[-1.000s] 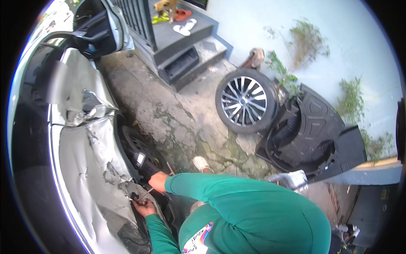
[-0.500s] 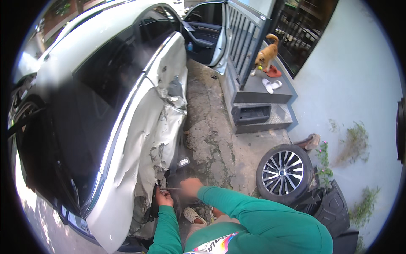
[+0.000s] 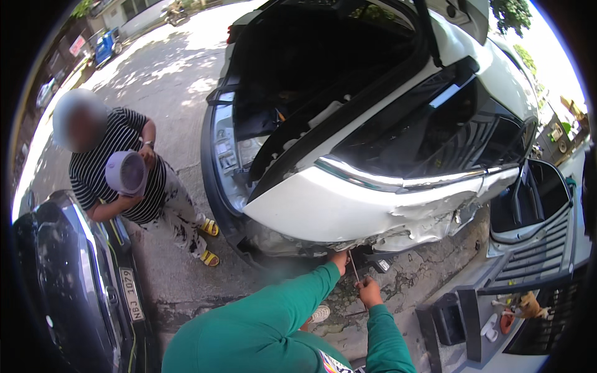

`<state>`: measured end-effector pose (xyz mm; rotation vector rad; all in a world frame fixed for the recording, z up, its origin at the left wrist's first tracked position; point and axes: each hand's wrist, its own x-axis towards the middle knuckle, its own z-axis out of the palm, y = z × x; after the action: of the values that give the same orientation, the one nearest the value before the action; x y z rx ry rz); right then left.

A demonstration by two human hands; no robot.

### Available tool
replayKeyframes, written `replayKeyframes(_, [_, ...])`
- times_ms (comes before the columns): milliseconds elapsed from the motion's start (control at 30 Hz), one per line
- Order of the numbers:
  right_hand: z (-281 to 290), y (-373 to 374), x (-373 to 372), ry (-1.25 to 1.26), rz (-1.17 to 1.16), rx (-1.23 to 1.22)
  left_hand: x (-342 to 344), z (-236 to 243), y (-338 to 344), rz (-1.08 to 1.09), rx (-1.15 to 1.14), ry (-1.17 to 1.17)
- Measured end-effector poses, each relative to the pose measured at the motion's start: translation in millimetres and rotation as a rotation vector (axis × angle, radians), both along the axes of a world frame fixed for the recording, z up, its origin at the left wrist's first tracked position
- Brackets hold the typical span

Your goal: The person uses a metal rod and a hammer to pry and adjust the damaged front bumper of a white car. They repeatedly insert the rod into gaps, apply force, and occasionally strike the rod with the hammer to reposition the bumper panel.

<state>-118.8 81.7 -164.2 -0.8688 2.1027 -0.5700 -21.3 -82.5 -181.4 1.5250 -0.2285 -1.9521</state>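
Note:
My left hand (image 3: 339,262) is closed against the torn lower edge of the white car's (image 3: 323,208) crumpled rear side panel, its fingertips partly hidden there. A thin metal rod (image 3: 354,266) slants from beside those fingers down to my right hand (image 3: 369,291), which is closed around its lower end. Whether the left fingers grip the rod too is unclear. Dents and peeled paint (image 3: 429,227) run along the car's side, to the right of my hands. A small dark piece with a white label (image 3: 382,266) lies close to the right hand, under the damaged edge.
A person in a striped shirt (image 3: 149,121) stands at left, holding a round lilac fan (image 3: 126,173). Behind them is a dark car (image 3: 68,261). The white car's rear hatch and a door (image 3: 528,202) stand open. At right are steps (image 3: 482,320), a metal gate (image 3: 528,264) and a dog (image 3: 530,306).
My view has swung left, bringing the open hatch and the person into sight; the wheel by the wall has left it. My hands stay at the torn panel with the rod, now pointing differently in view.

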Motion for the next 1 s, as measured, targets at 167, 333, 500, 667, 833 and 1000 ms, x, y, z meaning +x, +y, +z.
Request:
replayKeyframes(167, [6.4,16.6,-3.3,0.135,0.053,-0.063,-0.9,12.6,11.5,0.008,-0.002,-0.005])
replayKeyframes(333, [17.6,16.3,-1.0,0.109,0.072,-0.153,3.9,-8.6,8.5,-0.012,-0.047,0.069])
replayKeyframes(500, [18.6,29.1,-6.5,0.083,0.034,-0.260,-6.1,-17.0,6.9,-0.022,0.005,0.088])
replayKeyframes(667, [16.1,67.0,2.3,0.047,0.073,-0.214,8.0,-41.4,-5.0,0.015,-0.017,0.006])
replayKeyframes(833, [28.9,121.4,0.9,-0.209,-0.149,-0.153,54.7,-2.2,17.1,-0.509,-0.283,0.024])
replayKeyframes(1000, [11.0,164.3,-21.0,-0.527,-0.116,0.136,143.6,30.0,60.4,-0.807,-0.223,0.441])
